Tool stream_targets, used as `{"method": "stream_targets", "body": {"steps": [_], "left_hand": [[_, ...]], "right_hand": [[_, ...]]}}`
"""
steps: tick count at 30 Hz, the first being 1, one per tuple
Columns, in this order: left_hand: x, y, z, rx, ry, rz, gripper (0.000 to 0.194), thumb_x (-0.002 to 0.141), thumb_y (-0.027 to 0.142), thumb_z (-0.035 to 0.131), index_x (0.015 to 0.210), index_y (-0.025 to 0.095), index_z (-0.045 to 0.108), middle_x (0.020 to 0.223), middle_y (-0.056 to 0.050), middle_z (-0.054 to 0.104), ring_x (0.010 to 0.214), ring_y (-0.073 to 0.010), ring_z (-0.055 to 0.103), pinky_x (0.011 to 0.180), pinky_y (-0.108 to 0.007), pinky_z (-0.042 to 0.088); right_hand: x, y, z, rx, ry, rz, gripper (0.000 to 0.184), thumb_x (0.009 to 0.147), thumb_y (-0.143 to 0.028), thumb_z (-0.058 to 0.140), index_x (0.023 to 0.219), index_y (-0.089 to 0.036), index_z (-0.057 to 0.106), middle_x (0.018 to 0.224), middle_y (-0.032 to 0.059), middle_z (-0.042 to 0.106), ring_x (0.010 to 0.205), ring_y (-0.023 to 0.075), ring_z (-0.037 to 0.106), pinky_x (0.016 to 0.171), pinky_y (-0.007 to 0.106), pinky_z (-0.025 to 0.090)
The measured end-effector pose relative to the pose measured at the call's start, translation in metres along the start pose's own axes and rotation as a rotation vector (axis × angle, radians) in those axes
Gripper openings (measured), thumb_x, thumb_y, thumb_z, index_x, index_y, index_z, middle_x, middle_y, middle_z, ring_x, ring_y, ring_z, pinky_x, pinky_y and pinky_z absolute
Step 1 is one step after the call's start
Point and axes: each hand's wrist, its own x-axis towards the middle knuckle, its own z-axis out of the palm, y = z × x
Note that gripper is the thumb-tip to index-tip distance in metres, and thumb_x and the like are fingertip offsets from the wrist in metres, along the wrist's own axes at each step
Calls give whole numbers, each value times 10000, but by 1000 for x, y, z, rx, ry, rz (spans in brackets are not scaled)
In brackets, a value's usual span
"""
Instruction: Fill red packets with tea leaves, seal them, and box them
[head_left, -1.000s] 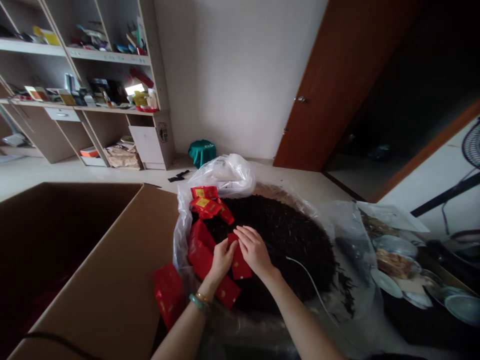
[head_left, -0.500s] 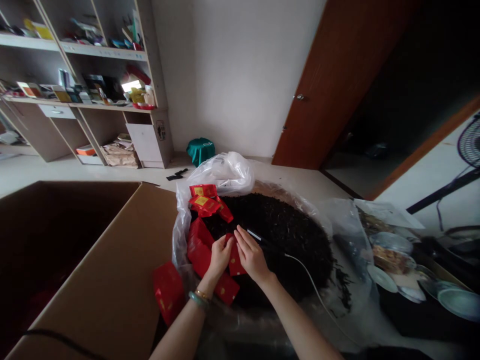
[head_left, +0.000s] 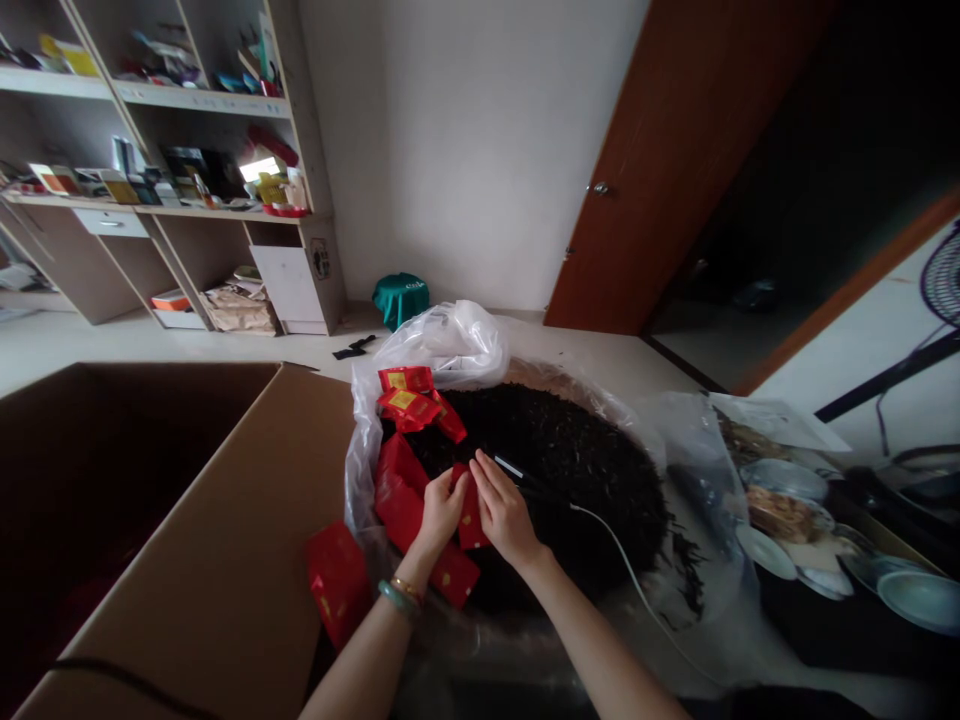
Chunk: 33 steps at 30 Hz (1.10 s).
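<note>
Between my two hands, over a heap of dark dried leaves like tea [head_left: 570, 450], is a red packet [head_left: 472, 522] with small gold marks. My left hand [head_left: 441, 512] grips its upper left edge, the thumb on top. My right hand [head_left: 504, 506] holds the right edge, with its fingers long and close together; the thumb is hidden. More red packets [head_left: 399, 480] lie under and left of my left hand. Several filled red packets with yellow labels [head_left: 411, 405] rest at the heap's far left. Another red packet [head_left: 337, 580] is beside the cardboard box.
A clear plastic bag [head_left: 364, 440] surrounds the leaves. On the left stands a large open cardboard box [head_left: 247, 540]. A dark device with a light strip [head_left: 510, 467] and a white cable [head_left: 626, 560] lie on the leaves. Dishes [head_left: 919, 600] and a jar [head_left: 784, 490] are at right.
My hands and the red packet between them stay almost in place. The view has shifted very slightly; nothing has been let go.
</note>
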Motion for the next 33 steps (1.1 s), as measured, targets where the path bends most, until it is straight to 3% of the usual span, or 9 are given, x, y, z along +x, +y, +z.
{"method": "stream_targets", "body": {"steps": [9,13,18,20,22,25,30,33], "left_hand": [[0,-5,1,41,4,29,368,760,477,538,583,156,510,523,36,471,507,-87,386,490,-202,326],[0,-3,1,33,-23,31,356,775,472,518,683,139,601,594,2,573,556,-114,464,529,-214,381],[-4,-2,1,101,-107,79,270,790,378,503,724,145,622,656,-21,639,599,-136,537,571,-224,419],[-5,-2,1,133,-156,116,227,794,322,495,704,150,612,655,-24,646,597,-138,545,565,-221,412],[-7,-1,1,166,-177,128,218,797,296,496,670,151,599,621,-17,631,575,-130,529,553,-217,402],[-6,2,0,194,-143,101,230,789,329,544,666,147,616,582,3,599,553,-116,500,542,-208,395],[-3,9,-2,94,-59,21,289,755,416,604,807,148,698,692,-17,681,616,-137,566,596,-227,437],[-2,7,-3,50,-60,-21,296,735,428,624,759,149,718,695,-37,708,621,-160,596,595,-247,453]], "right_hand": [[-1,4,-1,-46,8,-23,656,902,-23,325,1499,-242,165,1457,94,429,1342,233,403,1046,433,458],[1,2,-6,-67,31,-45,567,902,-34,335,1443,-203,352,1379,135,495,1307,248,429,1013,435,469],[19,-6,-18,-123,22,66,248,906,-150,457,1061,-145,651,945,124,619,902,230,578,786,389,537],[31,-7,-25,-148,-56,62,144,885,-200,533,861,-154,668,807,96,609,802,227,551,708,371,526],[42,-5,-31,-142,-153,16,158,866,-204,573,723,-177,636,716,71,602,766,224,534,677,351,509],[49,4,-39,-58,-207,-1,205,872,-176,559,672,-194,599,660,47,605,744,207,544,672,315,492],[38,17,-49,105,-85,355,175,886,-263,512,750,-201,603,713,48,650,687,181,602,656,280,476],[31,15,-54,337,-187,535,188,862,-334,522,784,-197,624,733,45,699,687,189,647,632,264,479]]}}
